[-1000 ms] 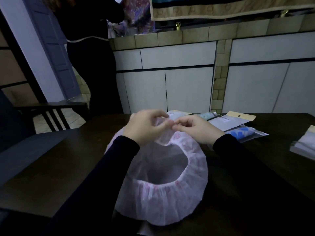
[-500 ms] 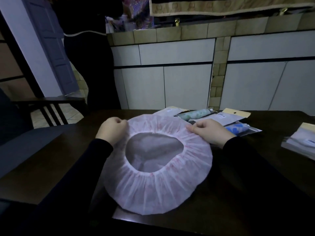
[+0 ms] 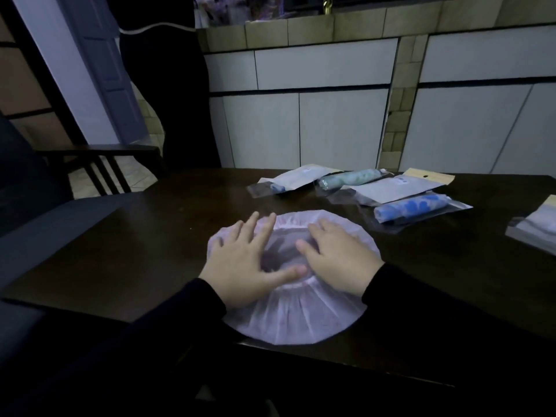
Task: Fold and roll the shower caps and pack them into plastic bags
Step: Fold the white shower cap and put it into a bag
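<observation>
Two hands pressed flat on one pale pink shower cap (image 3: 296, 314), spread open-side up on the dark bench (image 3: 144, 251), near its front edge. Left hand (image 3: 246, 266): fingers straight and fanned, palm down on the cap's left half, thumb reaching across the near rim of the opening; grip loose, nothing clutched. Right hand (image 3: 338, 260): fingers straight, close together, laid over the cap's right half with the tips toward the far rim; likewise an unclenched grip, only pressing. Both in dark sleeves (image 3: 168, 323). Darker see-through middle of the cap visible between the two hands, gathered elastic band around it.

Farther back on the bench, well apart from the cap, several packed plastic bags: a blue-patterned roll in a clear bag (image 3: 415, 209) to the right, a teal-patterned roll in a bag (image 3: 349, 178) behind it, a white-fronted bag with a tan header card (image 3: 400, 188) between those two, and another white-fronted bag (image 3: 291, 182) farthest left with a small blue end showing. At the right edge, a stack of flat bags (image 3: 535, 227), partly cut off.

Beyond the bench, white cabinet doors (image 3: 331, 127) under a tiled ledge; at left, a dark chair (image 3: 99, 164) and a person in dark clothing (image 3: 168, 85) standing.
</observation>
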{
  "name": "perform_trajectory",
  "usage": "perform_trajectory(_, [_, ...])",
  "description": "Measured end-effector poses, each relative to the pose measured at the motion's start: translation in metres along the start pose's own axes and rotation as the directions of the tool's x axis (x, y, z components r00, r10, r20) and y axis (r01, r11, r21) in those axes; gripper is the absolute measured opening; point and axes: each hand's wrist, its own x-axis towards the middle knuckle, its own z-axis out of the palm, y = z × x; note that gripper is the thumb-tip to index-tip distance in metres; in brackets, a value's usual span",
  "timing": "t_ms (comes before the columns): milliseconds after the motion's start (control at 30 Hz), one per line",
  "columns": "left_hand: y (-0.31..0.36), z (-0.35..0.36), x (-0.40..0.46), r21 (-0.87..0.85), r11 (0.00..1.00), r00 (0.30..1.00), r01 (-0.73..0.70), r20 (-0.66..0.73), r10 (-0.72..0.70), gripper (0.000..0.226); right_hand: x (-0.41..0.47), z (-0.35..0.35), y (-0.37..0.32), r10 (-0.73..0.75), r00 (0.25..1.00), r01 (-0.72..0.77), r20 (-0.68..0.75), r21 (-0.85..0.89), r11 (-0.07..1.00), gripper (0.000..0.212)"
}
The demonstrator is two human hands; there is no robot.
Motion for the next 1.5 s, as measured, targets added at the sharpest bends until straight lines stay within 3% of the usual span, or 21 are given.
perform_trajectory(133, [-0.019,0.01,0.006,0.031,0.998,0.985,0.047,0.164,-0.052,0.126,-0.003,0.008,0.023,0.057,0.986,-0.037,0.159,-0.123,0.992,0.091])
perform_trajectory(333, [-0.024,-0.007,0.009,0.06,0.998,0.946,0.025,0.322,-0.043,0.13,-0.008,-0.002,0.027,0.058,0.982,-0.029,0.182,-0.157,0.987,0.096])
perform_trajectory(400, [-0.016,-0.022,0.017,0.079,0.997,0.964,0.019,0.263,-0.039,0.121,-0.005,-0.01,0.02,-0.001,0.998,0.01,0.055,-0.164,0.986,0.083])
perform_trajectory(500, [-0.007,-0.03,0.04,0.117,0.99,0.997,-0.08,0.005,0.08,0.109,0.014,-0.027,0.005,-0.18,0.967,0.162,-0.18,-0.11,0.981,0.056])
perform_trajectory(533, [-0.005,-0.027,0.047,0.11,0.986,0.992,-0.126,-0.011,0.128,0.107,0.024,-0.028,0.001,-0.228,0.957,0.213,-0.178,-0.097,0.972,0.052])
perform_trajectory(600, [-0.007,-0.014,0.056,0.094,0.979,0.982,-0.179,0.074,0.172,0.112,0.041,-0.02,0.0,-0.259,0.965,0.255,-0.03,-0.114,0.96,0.058])
perform_trajectory(700, [-0.018,0.004,0.063,0.054,0.992,0.974,-0.112,0.206,0.098,0.118,0.058,0.005,0.014,-0.158,0.971,0.193,0.177,-0.2,0.961,0.071])
perform_trajectory(800, [-0.02,0.009,0.064,0.004,0.999,0.974,-0.035,0.224,0.033,0.118,0.062,0.012,0.024,-0.155,0.97,0.194,0.185,-0.218,0.957,0.071])
perform_trajectory(900, [-0.02,0.009,0.062,0.01,0.999,0.976,-0.044,0.214,0.041,0.118,0.057,0.004,0.021,-0.171,0.966,0.202,0.195,-0.15,0.968,0.066])
perform_trajectory(967, [-0.021,0.003,0.056,-0.025,0.999,0.978,-0.049,0.204,0.053,0.117,0.048,-0.008,0.019,-0.187,0.978,0.194,0.088,-0.077,0.978,0.06])
perform_trajectory(1067, [-0.018,-0.011,0.037,-0.072,0.994,0.982,-0.087,0.161,0.097,0.118,0.018,-0.021,0.015,-0.249,0.95,0.248,-0.186,-0.03,0.968,0.051])
perform_trajectory(1100, [-0.017,-0.013,0.029,-0.065,0.991,0.981,-0.115,0.148,0.123,0.117,0.005,-0.021,0.013,-0.26,0.944,0.264,-0.205,-0.006,0.964,0.051])
perform_trajectory(1133, [-0.017,-0.012,0.022,-0.044,0.989,0.977,-0.144,0.151,0.149,0.115,-0.008,-0.018,0.013,-0.267,0.95,0.271,-0.164,-0.001,0.963,0.052])
perform_trajectory(1233, [-0.021,0.001,0.01,0.009,0.986,0.955,-0.168,0.251,0.161,0.112,-0.025,-0.002,0.024,-0.22,0.963,0.24,0.159,-0.12,0.963,0.063])
perform_trajectory(1300, [-0.026,0.007,0.011,-0.015,0.991,0.956,-0.136,0.261,0.135,0.114,-0.019,0.003,0.033,-0.179,0.95,0.215,0.257,-0.122,0.969,0.074])
perform_trajectory(1400, [-0.032,0.004,0.01,-0.152,0.978,0.961,-0.141,0.215,0.172,0.106,-0.015,0.001,0.04,-0.224,0.942,0.249,0.249,-0.073,0.966,0.079])
perform_trajectory(1500, [-0.042,0.0,0.003,-0.389,0.88,0.947,-0.274,0.049,0.316,0.078,-0.028,-0.01,0.046,-0.395,0.907,0.37,0.145,0.172,0.913,0.057])
